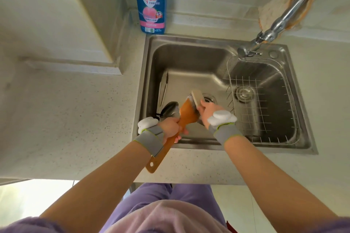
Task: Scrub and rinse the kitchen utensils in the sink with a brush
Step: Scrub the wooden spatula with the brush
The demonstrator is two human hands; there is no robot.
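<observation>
Starting at the left, the speckled surface stretches wide beside the sink, with a blue detergent bottle at the back corner, well apart from the arms. Metal tongs and a steel ladle lie against the sink's left wall, just beside the work, so a wide backstroke could knock them. The left grip is wrapped firmly round the handle of the wooden spatula. Its blade tilts into the basin while the handle end juts out over the front rim (a wet handle may twist or slip under pressure). The right grip is curled round the brush, bristles against the blade; pushing too hard could flick suds outward. Further right, the drain sits close below the brush. Beyond it the wire basket and the tap leave room for rinsing.
</observation>
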